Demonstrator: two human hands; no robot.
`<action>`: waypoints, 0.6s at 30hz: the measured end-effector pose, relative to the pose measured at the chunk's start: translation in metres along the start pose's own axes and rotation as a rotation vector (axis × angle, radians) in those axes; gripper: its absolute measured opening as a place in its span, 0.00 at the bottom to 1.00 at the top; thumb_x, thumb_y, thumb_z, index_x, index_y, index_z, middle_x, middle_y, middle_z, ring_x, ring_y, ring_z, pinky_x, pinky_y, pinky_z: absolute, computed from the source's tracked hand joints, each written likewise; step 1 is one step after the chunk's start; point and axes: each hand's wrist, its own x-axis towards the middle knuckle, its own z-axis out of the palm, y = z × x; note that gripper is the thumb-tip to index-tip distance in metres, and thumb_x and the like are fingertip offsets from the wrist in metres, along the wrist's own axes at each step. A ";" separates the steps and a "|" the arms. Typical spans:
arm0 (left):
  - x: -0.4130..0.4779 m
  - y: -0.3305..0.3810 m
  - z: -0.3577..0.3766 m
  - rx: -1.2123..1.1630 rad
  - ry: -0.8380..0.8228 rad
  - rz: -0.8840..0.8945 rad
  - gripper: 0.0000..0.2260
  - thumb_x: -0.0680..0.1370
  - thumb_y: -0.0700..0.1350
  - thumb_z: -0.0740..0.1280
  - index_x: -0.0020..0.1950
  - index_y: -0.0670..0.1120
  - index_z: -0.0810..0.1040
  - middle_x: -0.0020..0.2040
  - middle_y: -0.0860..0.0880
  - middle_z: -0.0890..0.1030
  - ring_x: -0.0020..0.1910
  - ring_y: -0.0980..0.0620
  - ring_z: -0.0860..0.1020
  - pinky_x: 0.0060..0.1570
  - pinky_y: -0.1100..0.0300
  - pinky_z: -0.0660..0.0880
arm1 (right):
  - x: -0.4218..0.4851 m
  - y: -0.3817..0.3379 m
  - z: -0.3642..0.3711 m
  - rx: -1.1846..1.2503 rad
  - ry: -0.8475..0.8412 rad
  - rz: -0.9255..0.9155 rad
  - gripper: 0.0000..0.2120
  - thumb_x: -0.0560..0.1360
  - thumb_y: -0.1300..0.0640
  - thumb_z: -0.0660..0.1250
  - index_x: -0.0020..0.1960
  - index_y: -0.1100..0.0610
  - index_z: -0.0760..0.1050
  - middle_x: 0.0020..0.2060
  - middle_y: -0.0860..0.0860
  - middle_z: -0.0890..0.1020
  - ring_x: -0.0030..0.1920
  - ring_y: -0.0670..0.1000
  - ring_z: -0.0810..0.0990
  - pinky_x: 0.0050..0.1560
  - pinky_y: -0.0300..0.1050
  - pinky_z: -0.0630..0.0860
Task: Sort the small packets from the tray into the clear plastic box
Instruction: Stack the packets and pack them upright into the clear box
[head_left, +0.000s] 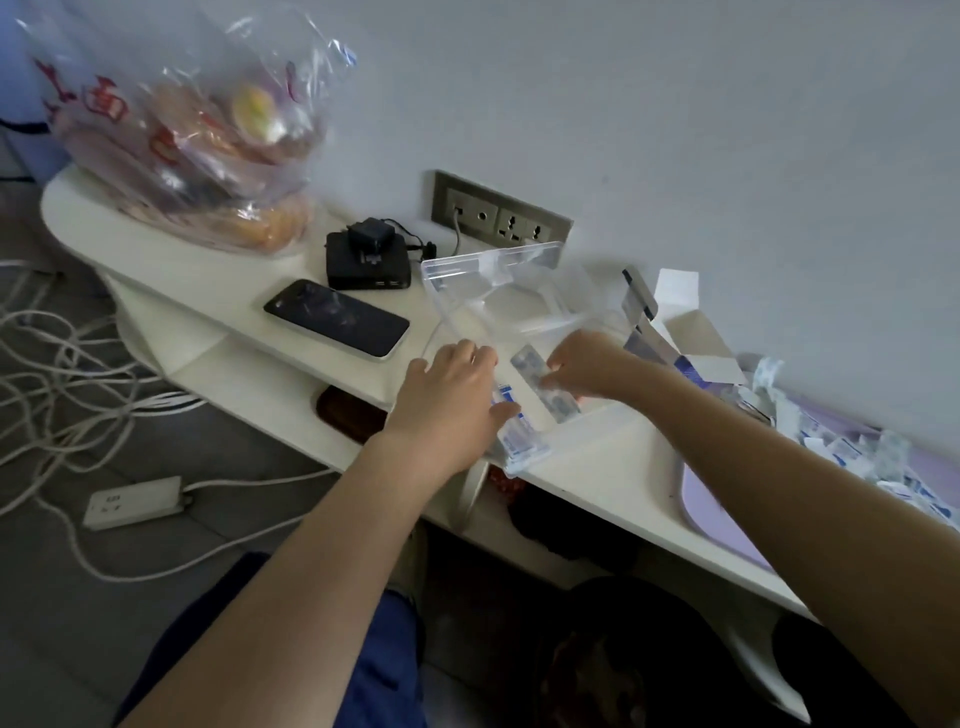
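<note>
The clear plastic box (524, 312) sits on the white shelf (613, 467), thin-walled and glossy, its hinged lid (493, 262) standing open against the far wall. Its near corner juts slightly over the shelf's front edge. Inside, against the near left wall, a stack of packets (519, 436) stands on edge, crinkly clear film with blue print.

The left hand (452, 395) grips the box's left wall, fingers bent over the rim, thumb lying against the stack. The right hand (587, 364) reaches in from the right, wrist low, fingers curled to pinch a strip of packets (543, 382) (flat, oblong, tilted across the box's opening). Both forearms are bare and stretched forward.

To the right, a smooth lilac tray (722, 525) with rounded corners carries a loose heap of small packets (883, 462); an opened cardboard carton (696, 338) lies between tray and box, just beside the box. The shelf between box and tray is bare along its front edge.

Left of the box lie a dark phone (337, 325), a black device (369, 267) with an adapter on it, and farther left a bulging plastic bag (208, 145). A wall socket (501, 221) sits behind the lid. White cables (62, 374) and a power strip (135, 501) sprawl on the floor.
</note>
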 end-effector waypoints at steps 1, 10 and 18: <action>0.000 0.000 0.000 0.003 0.009 0.001 0.23 0.80 0.58 0.58 0.69 0.46 0.64 0.67 0.49 0.67 0.67 0.50 0.66 0.62 0.54 0.63 | 0.004 -0.002 0.003 -0.001 -0.031 0.017 0.18 0.76 0.54 0.63 0.29 0.58 0.66 0.27 0.50 0.70 0.32 0.50 0.71 0.31 0.35 0.64; 0.000 -0.002 0.002 -0.032 -0.001 0.020 0.25 0.77 0.62 0.57 0.69 0.48 0.65 0.66 0.49 0.68 0.66 0.49 0.66 0.63 0.52 0.62 | 0.010 -0.015 0.015 0.109 -0.165 0.020 0.13 0.76 0.56 0.64 0.54 0.64 0.79 0.48 0.56 0.84 0.42 0.51 0.84 0.49 0.40 0.77; 0.000 0.001 0.000 -0.047 -0.039 0.014 0.23 0.78 0.60 0.58 0.67 0.47 0.66 0.65 0.48 0.67 0.63 0.48 0.67 0.61 0.53 0.63 | 0.009 -0.017 0.017 0.213 -0.171 0.071 0.09 0.76 0.59 0.65 0.50 0.64 0.77 0.40 0.55 0.81 0.33 0.47 0.80 0.36 0.35 0.78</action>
